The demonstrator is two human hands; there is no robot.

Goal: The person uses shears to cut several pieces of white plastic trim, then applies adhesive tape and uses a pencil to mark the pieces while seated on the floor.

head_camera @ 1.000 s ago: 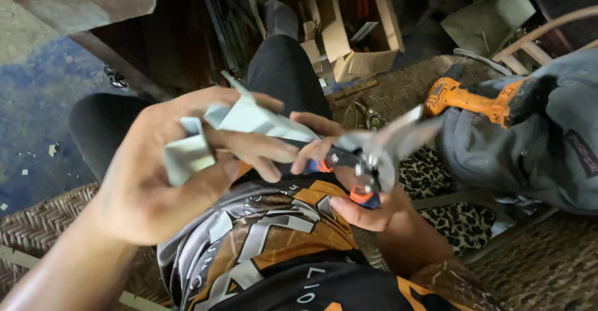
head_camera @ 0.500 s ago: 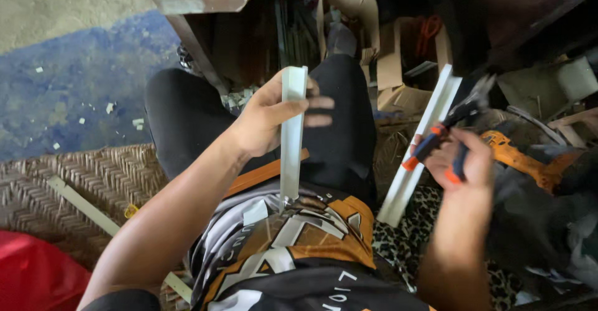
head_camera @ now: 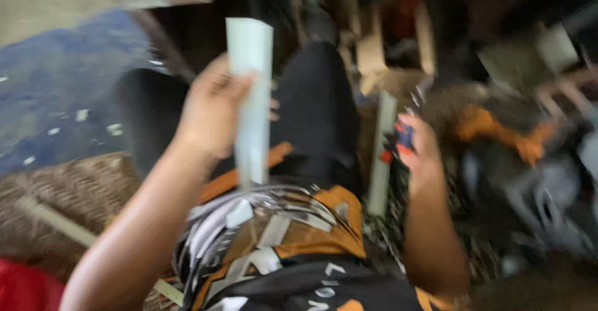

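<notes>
My left hand (head_camera: 213, 108) holds a long pale metal strip (head_camera: 250, 99) upright in front of my lap; the strip runs from near the top of the view down to my shirt. My right hand (head_camera: 416, 146) is closed around snips with orange and blue handles (head_camera: 398, 141), low at my right side. A second pale strip (head_camera: 380, 155) stands just left of that hand, touching or beside the snips; blur hides which. The whole view is motion-blurred.
I sit with dark trousers (head_camera: 317, 105) over a woven mat (head_camera: 75, 192). An orange power drill (head_camera: 498, 130) and a grey bag (head_camera: 548, 205) lie to the right. Cardboard boxes (head_camera: 386, 43) stand ahead. A red thing (head_camera: 25, 286) is at the lower left.
A second ago both hands worked bent metal with the snips. Since then the hands have parted; the left now holds one strip upright and higher, the right has dropped with the snips.
</notes>
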